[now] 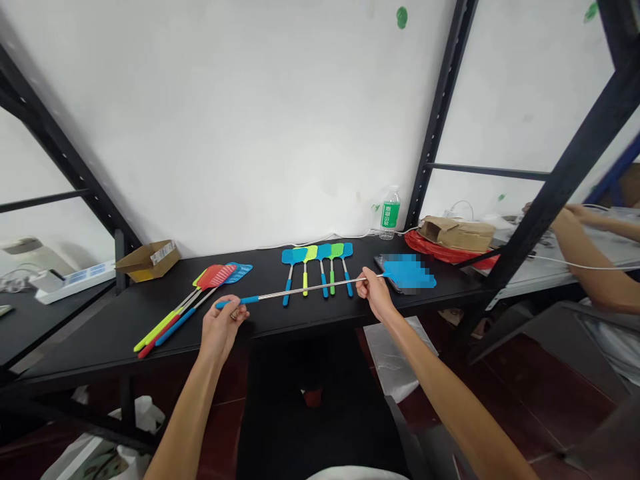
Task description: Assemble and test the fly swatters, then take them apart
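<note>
A blue fly swatter [310,288] with a long, thin metal rod stretches sideways above the table's front part. Its blue handle is pinched in my left hand [223,325]. The fingers of my right hand [376,293] close on the rod near the blue head, which is partly blurred over a dark flat object [387,267]. Behind the rod, several shorter fly swatters [325,257] in blue, yellow and green lie in a row, heads toward the wall. To the left of my left hand, longer swatters [193,310] with yellow, red and blue handles lie in an overlapping bunch.
An open cardboard box [150,260] sits at the black table's [95,333] back left. A water bottle [390,213] stands by the wall, near a red plastic bag [445,250] and another cardboard box [457,233]. Black shelf posts [443,107] rise on both sides. Another person's arm [585,260] reaches in at right.
</note>
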Demonstrator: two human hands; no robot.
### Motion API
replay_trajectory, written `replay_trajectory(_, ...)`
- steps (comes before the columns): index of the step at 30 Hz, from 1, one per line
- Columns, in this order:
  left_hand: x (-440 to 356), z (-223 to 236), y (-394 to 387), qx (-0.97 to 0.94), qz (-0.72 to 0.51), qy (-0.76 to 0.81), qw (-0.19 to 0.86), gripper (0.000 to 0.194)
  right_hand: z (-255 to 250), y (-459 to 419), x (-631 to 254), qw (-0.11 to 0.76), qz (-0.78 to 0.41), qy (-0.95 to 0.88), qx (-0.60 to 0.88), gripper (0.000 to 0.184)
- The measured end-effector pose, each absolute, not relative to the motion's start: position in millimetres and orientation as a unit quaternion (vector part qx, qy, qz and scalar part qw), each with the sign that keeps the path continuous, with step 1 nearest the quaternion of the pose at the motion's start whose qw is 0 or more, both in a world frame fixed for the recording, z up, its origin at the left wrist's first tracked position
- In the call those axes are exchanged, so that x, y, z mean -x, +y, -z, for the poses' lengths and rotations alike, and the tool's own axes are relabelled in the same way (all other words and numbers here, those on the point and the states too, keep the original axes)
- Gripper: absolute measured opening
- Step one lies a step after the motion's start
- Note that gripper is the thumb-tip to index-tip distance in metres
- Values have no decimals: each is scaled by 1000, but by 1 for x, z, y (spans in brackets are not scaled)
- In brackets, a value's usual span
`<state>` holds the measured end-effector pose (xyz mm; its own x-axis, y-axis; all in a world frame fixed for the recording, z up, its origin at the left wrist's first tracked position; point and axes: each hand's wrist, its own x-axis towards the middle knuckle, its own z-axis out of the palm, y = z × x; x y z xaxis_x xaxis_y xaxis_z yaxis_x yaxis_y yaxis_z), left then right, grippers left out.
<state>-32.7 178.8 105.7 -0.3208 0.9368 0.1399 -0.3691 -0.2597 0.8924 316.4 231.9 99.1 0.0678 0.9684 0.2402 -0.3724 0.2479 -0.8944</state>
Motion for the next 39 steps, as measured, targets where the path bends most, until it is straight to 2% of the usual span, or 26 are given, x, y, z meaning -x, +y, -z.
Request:
replay_trajectory(11, 32, -107, 177, -380, -704, 385, 460, 21, -95, 233, -316, 638, -518, -468, 324, 42)
replay_trajectory(24, 51, -130, 172, -338, -722, 409, 444, 11, -122, 224, -337, 581, -588, -464, 318, 43)
replay_trajectory(29, 69, -145, 162, -331, -757, 380, 415, 5, -153, 215, -382, 639, -579, -419, 284, 36)
replay_trajectory(31, 76, -151, 157, -344, -756, 381, 406, 5, -164, 207, -402, 637, -561, -436, 300, 33)
replay_trajectory(36, 80, -158, 150, -395, -721, 391, 413, 8, -173, 187, -442, 551, -536, -510, 386, 31)
replay_trajectory(39, 82, -153, 149, -448, -659, 429, 425, 15, -169, 185, -457, 537, -529, -512, 412, 31)
